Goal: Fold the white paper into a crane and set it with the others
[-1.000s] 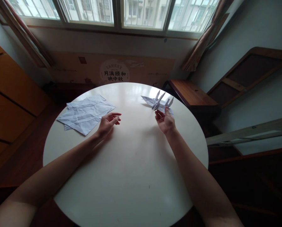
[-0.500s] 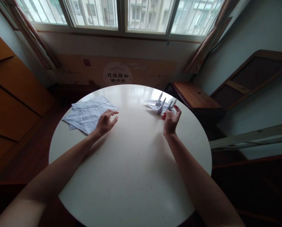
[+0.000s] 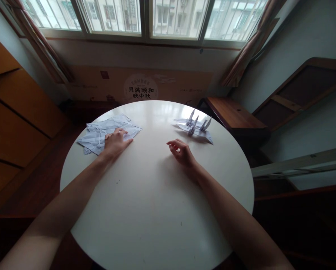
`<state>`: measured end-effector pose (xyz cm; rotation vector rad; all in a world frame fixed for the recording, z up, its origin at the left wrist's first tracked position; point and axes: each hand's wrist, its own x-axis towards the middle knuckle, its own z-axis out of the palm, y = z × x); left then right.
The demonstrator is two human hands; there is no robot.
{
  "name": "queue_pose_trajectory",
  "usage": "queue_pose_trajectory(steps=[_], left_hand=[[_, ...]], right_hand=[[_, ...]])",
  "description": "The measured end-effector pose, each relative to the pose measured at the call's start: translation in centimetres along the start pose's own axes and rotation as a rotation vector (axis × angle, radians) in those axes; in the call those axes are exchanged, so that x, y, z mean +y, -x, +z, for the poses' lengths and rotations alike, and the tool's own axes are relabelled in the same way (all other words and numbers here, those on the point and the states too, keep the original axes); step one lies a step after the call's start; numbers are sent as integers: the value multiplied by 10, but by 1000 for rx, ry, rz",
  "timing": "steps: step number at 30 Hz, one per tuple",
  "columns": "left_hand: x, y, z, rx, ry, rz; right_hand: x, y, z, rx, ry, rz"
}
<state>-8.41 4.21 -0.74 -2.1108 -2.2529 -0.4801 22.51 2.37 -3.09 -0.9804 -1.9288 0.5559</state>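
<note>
Creased sheets of pale paper (image 3: 96, 133) lie overlapped on the left side of the round white table (image 3: 151, 210). My left hand (image 3: 115, 141) rests over their right part, palm down, with its fingers spread. On the far right stand folded paper cranes (image 3: 194, 127), close together, their pointed necks and tails upward. My right hand (image 3: 182, 152) hovers over the table to the near left of the cranes, apart from them. Its fingers are loosely curved, thumb and fingertips apart, and I see nothing between them.
A low wooden bench (image 3: 235, 114) stands behind the table on the right, and a brown framed panel (image 3: 300, 90) leans at the wall. Orange cabinets (image 3: 21, 112) stand on the left. A printed banner (image 3: 168, 84) hangs beneath the window (image 3: 176, 18).
My right hand has left the cranes and moved left toward the table's middle; the cranes stay there. My left hand has shifted left and flattened onto the paper sheets.
</note>
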Motion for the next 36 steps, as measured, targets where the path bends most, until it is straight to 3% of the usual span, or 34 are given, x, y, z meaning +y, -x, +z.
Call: queue_pose_trajectory(steps=[6, 8, 10, 12, 14, 16, 18, 20, 22, 25, 27, 32, 36], left_hand=[[7, 3, -2, 52, -64, 101], [10, 3, -2, 81, -53, 195], [15, 7, -1, 59, 45, 394], [26, 15, 0, -39, 226, 669], [41, 30, 0, -126, 360, 859], [58, 45, 1, -198, 452, 991], [70, 57, 1, -290, 534, 1095], [74, 60, 4, -331, 626, 1087], [69, 54, 8, -190, 653, 983], [56, 40, 18, -2, 427, 764], [50, 34, 23, -37, 279, 694], [49, 34, 27, -258, 78, 641], [50, 35, 25, -281, 65, 635]], right_hand=[[2, 2, 1, -43, 12, -2], [2, 1, 1, -8, 35, -18], [1, -1, 0, 69, 74, -42], [0, -3, -1, 164, 112, -56], [0, -5, -3, 237, 129, -59], [0, -5, -3, 236, 139, -65], [2, -4, -2, 155, 180, -66], [3, -1, -1, 27, 270, -45], [3, 2, 1, -99, 383, -10], [-1, 4, 3, -222, 510, 41], [-6, 3, 3, -290, 572, 71], [-17, 0, 4, -464, 693, 141], [-18, 0, 0, -489, 717, 210]])
